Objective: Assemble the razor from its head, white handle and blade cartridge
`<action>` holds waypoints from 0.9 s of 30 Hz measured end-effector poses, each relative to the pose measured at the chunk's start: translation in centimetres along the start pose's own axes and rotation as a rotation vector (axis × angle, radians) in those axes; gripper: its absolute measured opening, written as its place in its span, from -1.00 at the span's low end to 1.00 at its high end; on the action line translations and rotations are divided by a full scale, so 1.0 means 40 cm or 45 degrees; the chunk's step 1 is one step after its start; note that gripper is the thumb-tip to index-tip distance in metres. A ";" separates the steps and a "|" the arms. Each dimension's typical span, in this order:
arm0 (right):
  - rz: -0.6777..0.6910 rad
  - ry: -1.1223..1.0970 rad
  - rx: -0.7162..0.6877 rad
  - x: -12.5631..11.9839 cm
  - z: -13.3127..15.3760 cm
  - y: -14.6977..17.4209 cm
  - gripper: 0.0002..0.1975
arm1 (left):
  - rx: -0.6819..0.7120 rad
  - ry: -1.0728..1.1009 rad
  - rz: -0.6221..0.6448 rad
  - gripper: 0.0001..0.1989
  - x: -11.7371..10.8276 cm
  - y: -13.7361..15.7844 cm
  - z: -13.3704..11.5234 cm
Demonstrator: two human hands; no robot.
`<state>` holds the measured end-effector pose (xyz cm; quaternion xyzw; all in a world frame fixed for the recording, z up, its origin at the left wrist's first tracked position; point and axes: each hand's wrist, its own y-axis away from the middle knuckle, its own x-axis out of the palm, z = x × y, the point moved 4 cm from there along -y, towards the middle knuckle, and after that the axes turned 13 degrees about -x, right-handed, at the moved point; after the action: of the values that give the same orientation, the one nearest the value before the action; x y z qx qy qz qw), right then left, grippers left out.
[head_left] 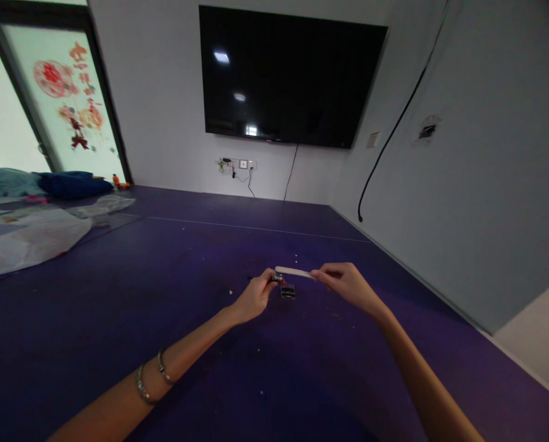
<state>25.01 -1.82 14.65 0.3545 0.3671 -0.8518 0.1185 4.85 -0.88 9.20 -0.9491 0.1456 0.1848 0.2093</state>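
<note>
My left hand [252, 298] is closed on a small dark and silvery part [278, 278], held between thumb and fingertips; its exact kind is too small to make out. Two bangles circle my left forearm. In a pinch, my right hand [343, 282] grips one end of a slim whitish stick [295, 272] with a rounded tip. The stick's far end reaches over the small part; whether they touch, I cannot tell. Just below the hands, a small dark rectangular piece [288, 291] lies on the purple surface [201, 368].
White crumbs are scattered about the purple surface. At left lie clear plastic sheeting [39, 242] and a dark blue cloth [74, 184]. Beyond hang a large black television [293, 77] and wall sockets [243, 164]. A black cable [392, 132] dangles along the right wall.
</note>
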 end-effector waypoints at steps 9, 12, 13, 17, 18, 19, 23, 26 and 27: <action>0.070 0.164 -0.031 0.007 0.031 0.004 -0.64 | 0.077 -0.142 -0.010 -0.83 0.000 0.000 0.020; 0.006 0.201 0.017 -0.002 0.031 0.005 -0.63 | 0.085 -0.127 -0.005 -0.81 -0.002 0.001 0.015; -0.007 0.207 0.030 -0.004 0.030 0.005 -0.63 | 0.080 -0.129 -0.007 -0.80 -0.002 0.001 0.014; 0.036 0.172 0.049 -0.003 0.023 0.005 -0.63 | 0.040 -0.153 -0.026 -0.81 -0.004 0.000 0.013; 0.021 0.165 0.061 -0.005 0.020 0.005 -0.63 | 0.035 -0.149 -0.021 -0.81 -0.003 0.000 0.013; 0.002 0.158 0.074 -0.008 0.016 0.005 -0.62 | 0.033 -0.141 -0.011 -0.81 -0.002 -0.001 0.013; 0.060 0.071 0.113 -0.008 -0.002 0.006 -0.58 | 0.021 -0.157 -0.004 -0.81 0.000 -0.001 0.017; 0.092 0.000 0.142 -0.006 -0.014 0.007 -0.58 | 0.021 -0.166 -0.011 -0.79 0.001 0.000 0.021; 0.071 -0.009 0.151 -0.008 -0.018 0.007 -0.58 | 0.030 -0.158 -0.011 -0.78 0.001 0.001 0.021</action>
<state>25.75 -1.52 14.35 0.3679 0.3055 -0.8697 0.1222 4.64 -0.53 8.47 -0.9339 0.1305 0.2407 0.2299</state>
